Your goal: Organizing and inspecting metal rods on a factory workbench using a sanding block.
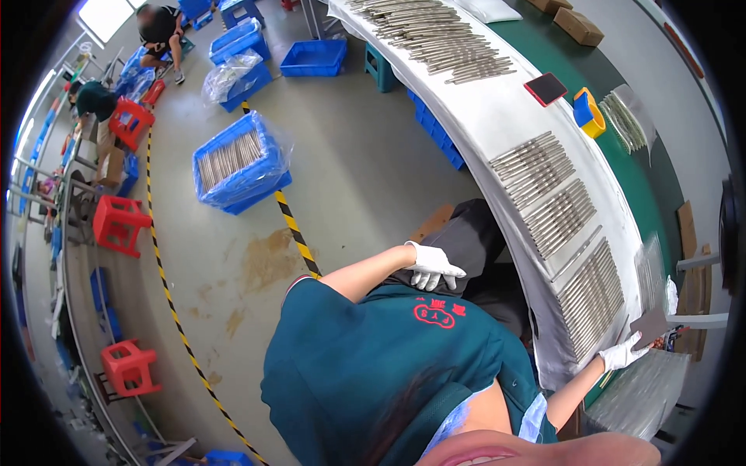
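Observation:
My left hand (437,266), in a white glove, rests on my dark trousers, fingers stretched out and holding nothing. At the near right end of the table my right hand (622,354), also gloved in white, grips a flat dark brown sheet (650,327) by its edge. Close to that hand lies a row of thin metal rods (592,301), side by side on the white cloth (505,116). Beyond it are a single separate rod (576,253) and two more groups of rods (560,218) (533,169). Clear plastic packs (639,392) lie beside my right forearm.
More rods (435,35) cover the table's far end. A red-edged phone-like device (545,89), a yellow-and-blue holder (589,114) and bagged rods (624,116) lie along the back. On the floor stand a blue crate of rods (233,159) and red stools (120,224). Two people work far left.

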A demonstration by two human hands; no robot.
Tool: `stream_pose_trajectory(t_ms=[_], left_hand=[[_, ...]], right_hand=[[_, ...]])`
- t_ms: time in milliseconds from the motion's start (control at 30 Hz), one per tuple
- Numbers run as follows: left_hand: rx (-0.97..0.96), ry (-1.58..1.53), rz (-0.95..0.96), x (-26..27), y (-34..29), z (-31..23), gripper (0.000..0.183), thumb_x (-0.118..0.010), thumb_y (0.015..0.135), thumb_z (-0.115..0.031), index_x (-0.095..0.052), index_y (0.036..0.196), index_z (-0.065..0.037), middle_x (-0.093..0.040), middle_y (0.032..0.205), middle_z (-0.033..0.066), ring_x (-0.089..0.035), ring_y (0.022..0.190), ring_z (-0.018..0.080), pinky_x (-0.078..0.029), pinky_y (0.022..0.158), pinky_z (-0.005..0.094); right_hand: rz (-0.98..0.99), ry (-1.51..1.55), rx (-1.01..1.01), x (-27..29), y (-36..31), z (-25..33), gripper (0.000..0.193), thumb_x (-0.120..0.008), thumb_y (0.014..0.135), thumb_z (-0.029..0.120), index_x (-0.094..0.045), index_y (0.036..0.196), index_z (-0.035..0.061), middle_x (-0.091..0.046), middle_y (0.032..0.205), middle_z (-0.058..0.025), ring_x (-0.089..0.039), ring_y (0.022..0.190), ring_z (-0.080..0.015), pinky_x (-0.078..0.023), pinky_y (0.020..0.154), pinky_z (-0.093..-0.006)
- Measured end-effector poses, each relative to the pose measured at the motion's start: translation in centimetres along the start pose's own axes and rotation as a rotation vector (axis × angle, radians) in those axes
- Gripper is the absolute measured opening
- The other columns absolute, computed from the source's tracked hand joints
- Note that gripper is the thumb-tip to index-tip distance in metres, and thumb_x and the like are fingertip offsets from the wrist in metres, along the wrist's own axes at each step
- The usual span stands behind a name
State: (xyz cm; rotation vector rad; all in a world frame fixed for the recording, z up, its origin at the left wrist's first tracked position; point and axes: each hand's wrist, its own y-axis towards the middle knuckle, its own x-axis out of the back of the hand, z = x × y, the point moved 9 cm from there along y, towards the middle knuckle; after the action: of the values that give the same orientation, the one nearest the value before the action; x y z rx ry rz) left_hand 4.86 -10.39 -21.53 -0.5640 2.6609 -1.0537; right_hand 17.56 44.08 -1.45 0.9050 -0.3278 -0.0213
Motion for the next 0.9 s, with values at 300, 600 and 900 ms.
stream_pose_trajectory(t_ms=[300, 600, 900], left_hand=[[-0.245, 0.223, -0.168, 1.8, -3.9, -3.9, 0.05, -0.048, 0.099, -0.051, -0.068, 0.124, -0.013, -0.072, 0.08, 0.0062, -0.065, 0.064, 0.0151, -0.054, 0.064, 0.0281], [-1.27, 1.017, -0.93, 2.2, -10.1, -22.5, 0.055, -0.066, 0.087, -0.05, -0.066, 0.116, -0.003, -0.065, 0.11, 0.0164, -0.06, 0.105, 0.0328, -0.046, 0.092, 0.0436], [-0.903, 1.326, -0.782, 2.9, -4.0, -22.8, 0.088, -0.063, 0.073, -0.071, -0.057, 0.135, -0.01, -0.054, 0.136, 0.022, -0.049, 0.126, 0.0394, -0.025, 0.111, 0.0596]], right_hand=[[-0.012, 0.073, 0.093, -0.8, 3.1, 3.6, 0.062, -0.069, 0.094, 0.031, -0.048, 0.142, -0.0013, -0.053, 0.141, -0.0206, -0.056, 0.123, -0.0297, -0.045, 0.105, -0.0362], [0.149, 0.094, 0.047, -6.6, 3.2, 4.0, 0.055, -0.068, 0.093, 0.021, -0.048, 0.14, -0.0012, -0.054, 0.139, -0.0182, -0.056, 0.12, -0.0273, -0.045, 0.104, -0.0339], [0.143, 0.364, -0.172, -7.5, 1.1, 2.6, 0.065, -0.074, 0.09, 0.024, -0.046, 0.146, 0.0062, -0.058, 0.136, -0.0107, -0.054, 0.12, -0.0176, -0.039, 0.105, -0.028]])
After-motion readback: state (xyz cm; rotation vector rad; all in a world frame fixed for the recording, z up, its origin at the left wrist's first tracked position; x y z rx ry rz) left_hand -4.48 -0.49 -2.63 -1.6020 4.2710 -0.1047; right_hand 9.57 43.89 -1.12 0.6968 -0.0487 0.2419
